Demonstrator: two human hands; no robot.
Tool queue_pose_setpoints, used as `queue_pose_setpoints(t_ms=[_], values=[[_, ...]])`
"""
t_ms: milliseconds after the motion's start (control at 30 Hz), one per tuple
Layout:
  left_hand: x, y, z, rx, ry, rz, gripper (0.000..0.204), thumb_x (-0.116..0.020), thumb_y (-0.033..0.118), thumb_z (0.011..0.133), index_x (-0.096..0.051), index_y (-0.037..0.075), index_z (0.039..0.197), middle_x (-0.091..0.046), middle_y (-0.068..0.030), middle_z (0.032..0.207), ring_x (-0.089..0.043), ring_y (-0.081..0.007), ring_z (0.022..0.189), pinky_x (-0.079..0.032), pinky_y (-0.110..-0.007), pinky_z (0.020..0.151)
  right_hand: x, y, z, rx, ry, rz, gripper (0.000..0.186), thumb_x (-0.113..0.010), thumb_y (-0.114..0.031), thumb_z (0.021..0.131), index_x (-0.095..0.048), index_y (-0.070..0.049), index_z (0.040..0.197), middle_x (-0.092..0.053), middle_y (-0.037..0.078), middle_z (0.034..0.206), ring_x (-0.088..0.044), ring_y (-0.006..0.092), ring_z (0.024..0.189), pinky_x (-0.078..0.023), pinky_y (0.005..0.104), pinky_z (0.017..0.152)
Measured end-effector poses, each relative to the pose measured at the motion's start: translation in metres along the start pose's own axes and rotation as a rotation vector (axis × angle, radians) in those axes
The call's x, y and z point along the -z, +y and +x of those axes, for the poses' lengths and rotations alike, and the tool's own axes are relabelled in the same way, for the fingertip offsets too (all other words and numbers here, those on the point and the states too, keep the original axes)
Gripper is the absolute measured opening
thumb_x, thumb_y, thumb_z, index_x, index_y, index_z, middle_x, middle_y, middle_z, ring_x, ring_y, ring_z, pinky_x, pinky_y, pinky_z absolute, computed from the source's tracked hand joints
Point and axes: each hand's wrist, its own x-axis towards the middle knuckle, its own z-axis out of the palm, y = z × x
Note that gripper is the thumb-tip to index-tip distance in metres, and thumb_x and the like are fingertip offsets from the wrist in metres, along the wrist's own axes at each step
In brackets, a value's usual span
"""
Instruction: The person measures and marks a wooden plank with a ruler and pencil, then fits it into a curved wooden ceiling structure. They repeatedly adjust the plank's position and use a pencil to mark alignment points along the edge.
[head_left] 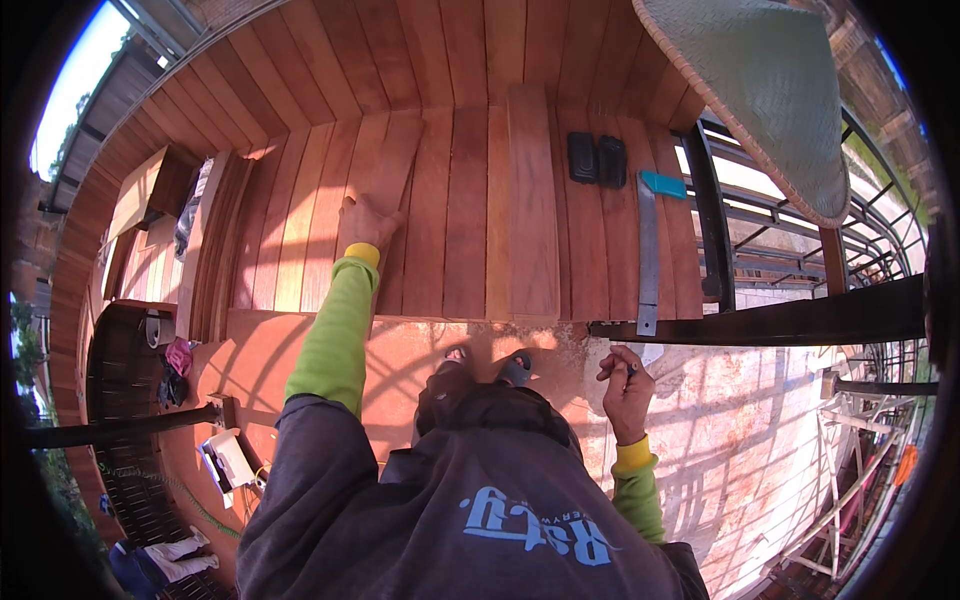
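My left hand [366, 222] is closed at a slightly skewed reddish wooden board [392, 165], which lies over the row of planks [465, 220] in front of me. Its fingers appear curled at the board's left edge; their tips are hidden. My right hand [628, 392] hangs off the front edge of the planks, at the right. Those fingers are bent together around something small and dark that I cannot make out. Ahead of it lies a try square [648, 260] with a metal blade and a turquoise handle [664, 184].
Another loose board [533, 200] rests on the planks. Two black cases [597, 160] lie near the square. Boards stand stacked [215, 245] at left. A black metal beam [770, 318] crosses at right, beneath a woven conical hat [765, 95]. A box [228, 460] sits on the floor.
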Motion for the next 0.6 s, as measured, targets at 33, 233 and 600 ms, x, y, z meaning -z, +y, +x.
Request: queue_pose_setpoints(t_ms=[33,233,600], values=[[-0.005,-0.003,0.001,-0.033,0.055,0.073,0.072,-0.075,0.041,0.068,-0.051,-0.004,0.119,-0.053,-0.0232,0.119,-0.058,-0.0396,0.098,-0.05,-0.046,0.083,-0.002,-0.001,-0.001,0.011,0.001,-0.012,0.025,-0.042,-0.001,0.093,-0.06,0.005,0.109,-0.062,0.008,0.079,-0.061,0.0115,0.065,-0.05,0.0237,0.062],[-0.002,0.061,-0.096,-0.27,-0.155,-0.593,0.074,-0.065,0.058,0.08,-0.054,-0.005,0.116,-0.061,-0.0255,0.102,-0.061,-0.0404,0.094,-0.05,-0.046,0.078,-0.03,0.005,-0.02,-0.012,0.089,-0.088,0.027,-0.042,0.002,0.089,-0.06,0.005,0.108,-0.063,0.007,0.082,-0.055,0.0074,0.062,-0.046,0.021,0.058],[0.019,0.129,-0.157,-0.23,-0.67,-0.627,0.104,-0.076,0.044,0.065,-0.022,-0.01,0.135,-0.053,-0.0327,0.116,-0.06,-0.0466,0.1,-0.052,-0.047,0.081,-0.08,-0.029,-0.036,0.034,0.234,-0.224,0.029,-0.044,0.003,0.082,-0.063,0.004,0.104,-0.063,0.011,0.078,-0.062,0.0172,0.072,-0.05,0.028,0.067]])
